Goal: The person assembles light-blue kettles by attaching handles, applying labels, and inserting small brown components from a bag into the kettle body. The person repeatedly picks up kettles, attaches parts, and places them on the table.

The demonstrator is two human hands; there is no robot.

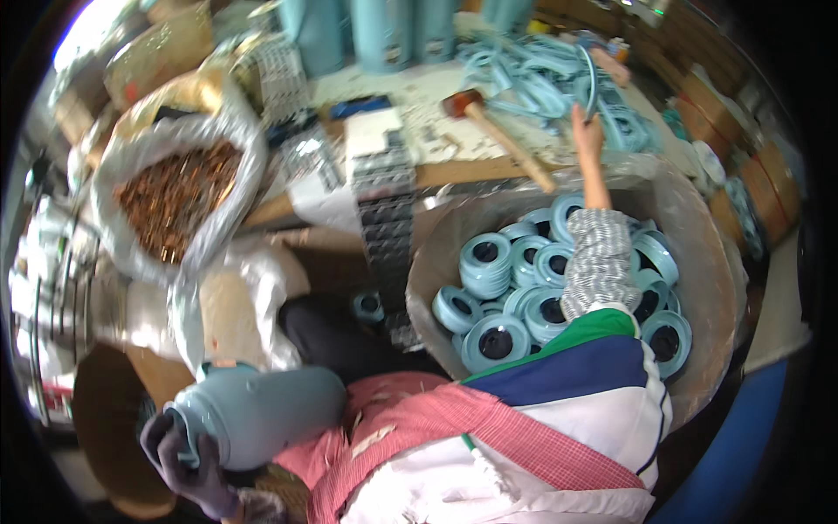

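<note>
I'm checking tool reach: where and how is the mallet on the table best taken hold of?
Probably near the free end of the handle, from the person's side, perhaps with the nearer right hand. The mallet lies with its head farther back, and the straight handle slants toward the person, past the front edge of the table, so a grip can likely close around it.

Two hands [188,467] [587,133], one held canister [284,406], one mallet [506,144]

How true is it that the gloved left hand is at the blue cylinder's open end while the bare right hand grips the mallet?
Not quite: in the head view, the bare right hand holds a curved light-blue strip; the mallet lies on the table. The rest is right.
</note>
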